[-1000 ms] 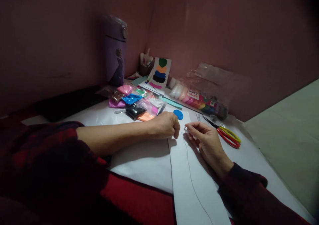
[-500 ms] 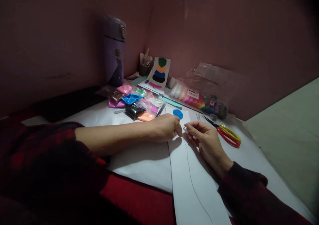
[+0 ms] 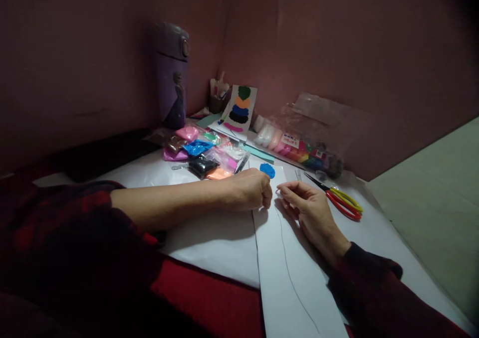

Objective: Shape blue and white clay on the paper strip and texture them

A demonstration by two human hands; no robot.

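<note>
A long strip of white paper (image 3: 277, 273) lies before me, with a thin curved line running down it and a round blue patch (image 3: 267, 170) near its far end. My left hand (image 3: 250, 188) is closed over the strip just below the blue patch, its fingers curled; whatever they hold is hidden. Across a small gap, my right hand (image 3: 307, 203) pinches thumb and forefinger together at the strip's right side. A tiny pale bit seems to show at those fingertips, too small to name.
Bags of coloured clay (image 3: 202, 151) lie behind my left arm. Scissors (image 3: 342, 201) with red and yellow handles rest on the right. Farther back are a clear pack of clay (image 3: 295, 146), a propped card with coloured patches (image 3: 241, 109), a cup of tools (image 3: 217, 96) and a purple bottle (image 3: 172, 79).
My left fingers have curled in more, drawing slightly back from my right fingertips. The right hand has hardly moved.
</note>
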